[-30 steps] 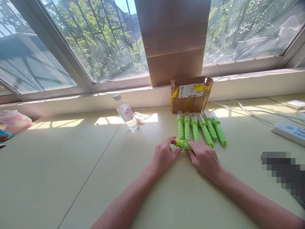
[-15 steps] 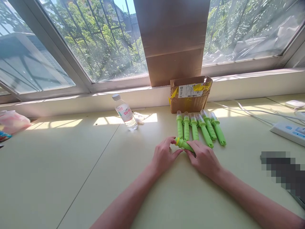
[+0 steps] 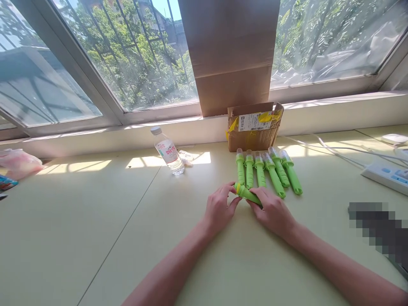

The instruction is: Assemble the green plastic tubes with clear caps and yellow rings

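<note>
Between my hands lies a green flashlight-like stick (image 3: pixel 249 195) with a yellow ring near its left end. My left hand (image 3: pixel 219 205) has its fingers closed about that ringed end, whose tip they hide. The plain green end is gripped by my right hand (image 3: pixel 273 211), thumb below and fingers on top. Just beyond my hands, several similar green sticks (image 3: pixel 279 172) with ribbed handles and clear caps lie side by side.
A cardboard box (image 3: pixel 251 139) with yellow tape stands behind the sticks. To the left is a water bottle (image 3: pixel 168 153) with a small wrapper (image 3: pixel 186 157) beside it. At right are a white power strip (image 3: pixel 384 178), cables and a pixelated dark object (image 3: pixel 379 233).
Both hands stay in nearly the same place on the stick. My left thumb has shifted slightly up and left, and more of the stick's underside shows.
</note>
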### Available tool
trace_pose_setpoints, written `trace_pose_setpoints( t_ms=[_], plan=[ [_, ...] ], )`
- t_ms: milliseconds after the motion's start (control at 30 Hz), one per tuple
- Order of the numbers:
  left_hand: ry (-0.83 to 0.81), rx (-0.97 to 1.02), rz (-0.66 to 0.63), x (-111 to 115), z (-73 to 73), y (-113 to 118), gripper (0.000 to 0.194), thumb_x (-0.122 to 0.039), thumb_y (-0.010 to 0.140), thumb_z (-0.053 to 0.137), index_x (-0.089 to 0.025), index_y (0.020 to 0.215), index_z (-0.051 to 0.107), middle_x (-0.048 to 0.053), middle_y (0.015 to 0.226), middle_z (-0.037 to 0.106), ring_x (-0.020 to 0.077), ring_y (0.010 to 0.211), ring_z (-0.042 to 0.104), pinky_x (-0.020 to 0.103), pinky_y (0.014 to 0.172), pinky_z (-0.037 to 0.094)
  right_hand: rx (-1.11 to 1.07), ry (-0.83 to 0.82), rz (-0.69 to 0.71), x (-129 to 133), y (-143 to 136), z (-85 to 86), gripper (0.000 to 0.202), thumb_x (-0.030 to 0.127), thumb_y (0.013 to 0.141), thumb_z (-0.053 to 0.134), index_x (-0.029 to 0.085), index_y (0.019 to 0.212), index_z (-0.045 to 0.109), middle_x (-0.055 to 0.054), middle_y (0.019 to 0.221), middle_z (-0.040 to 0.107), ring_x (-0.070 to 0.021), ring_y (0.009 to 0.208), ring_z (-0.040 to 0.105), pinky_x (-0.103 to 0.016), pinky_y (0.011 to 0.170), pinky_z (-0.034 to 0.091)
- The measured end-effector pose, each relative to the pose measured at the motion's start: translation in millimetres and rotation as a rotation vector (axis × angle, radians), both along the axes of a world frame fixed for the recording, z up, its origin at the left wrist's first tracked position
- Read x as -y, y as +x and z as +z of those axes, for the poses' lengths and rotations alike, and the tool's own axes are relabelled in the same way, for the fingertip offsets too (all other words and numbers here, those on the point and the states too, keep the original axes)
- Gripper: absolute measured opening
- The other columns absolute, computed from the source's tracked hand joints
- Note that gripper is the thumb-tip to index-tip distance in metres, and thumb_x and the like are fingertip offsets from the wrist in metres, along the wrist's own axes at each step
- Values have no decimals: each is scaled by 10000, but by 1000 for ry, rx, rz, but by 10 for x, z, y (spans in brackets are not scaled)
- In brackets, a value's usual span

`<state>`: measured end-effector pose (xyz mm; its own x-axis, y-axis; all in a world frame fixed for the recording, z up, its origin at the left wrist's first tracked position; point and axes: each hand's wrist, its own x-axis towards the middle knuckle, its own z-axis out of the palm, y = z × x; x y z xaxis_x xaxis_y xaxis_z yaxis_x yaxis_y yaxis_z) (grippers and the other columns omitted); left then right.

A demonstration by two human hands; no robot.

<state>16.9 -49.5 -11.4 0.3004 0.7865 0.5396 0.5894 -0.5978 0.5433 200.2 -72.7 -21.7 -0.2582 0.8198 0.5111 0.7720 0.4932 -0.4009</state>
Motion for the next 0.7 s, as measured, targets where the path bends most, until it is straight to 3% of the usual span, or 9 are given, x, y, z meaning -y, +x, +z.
trace_pose_setpoints(
  t_ms=[300, 700],
  plan=[
    [6, 44, 22, 6, 23, 16, 149, -314, 805, 590, -207, 902, 551, 58, 1060, 662, 168, 862, 652, 321, 707, 550, 112, 66, -101, 35, -14, 10, 232, 314, 906, 441, 196, 1036, 592, -29, 785, 638, -155, 691, 556, -254, 578, 330],
    [-36, 12, -2, -19, -1, -3, 133, -268, 796, 596, -217, 903, 536, 38, 1109, 646, 147, 832, 649, 315, 702, 553, 108, 8, -65, 31, -15, 13, 243, 285, 895, 439, 201, 1066, 589, -37, 819, 656, -161, 732, 584, -249, 595, 371]
  ],
)
